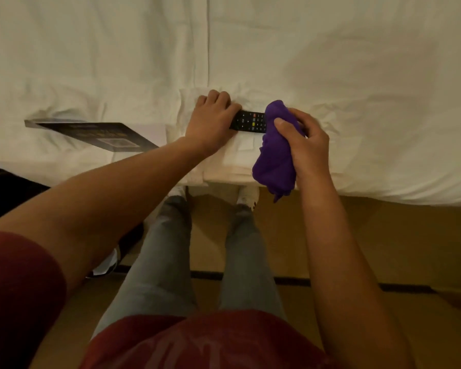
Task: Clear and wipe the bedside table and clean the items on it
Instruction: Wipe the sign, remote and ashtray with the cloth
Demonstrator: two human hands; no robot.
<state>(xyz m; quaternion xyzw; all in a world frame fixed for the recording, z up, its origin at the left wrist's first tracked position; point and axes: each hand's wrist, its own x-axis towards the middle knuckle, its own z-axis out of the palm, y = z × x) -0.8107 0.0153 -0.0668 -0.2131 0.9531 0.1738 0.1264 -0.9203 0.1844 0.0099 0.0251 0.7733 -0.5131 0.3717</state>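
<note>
Lying on the bed [330,62], left of centre: a dark booklet [96,133]. Then left hand [210,118], fingers curled over one end of the remote [250,122], long axis running left-right. Right hand [304,145] clutching purple cloth [274,155], bunched over the remote's other end, nearer for wiping.

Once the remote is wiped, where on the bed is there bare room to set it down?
Bare sheet lies right of the right hand and purple cloth, toward the bed's right edge, and across the whole far side beyond both hands. It is crowded at the near edge: the left hand holds the remote on folded white linen, with a dark card further left.
</note>
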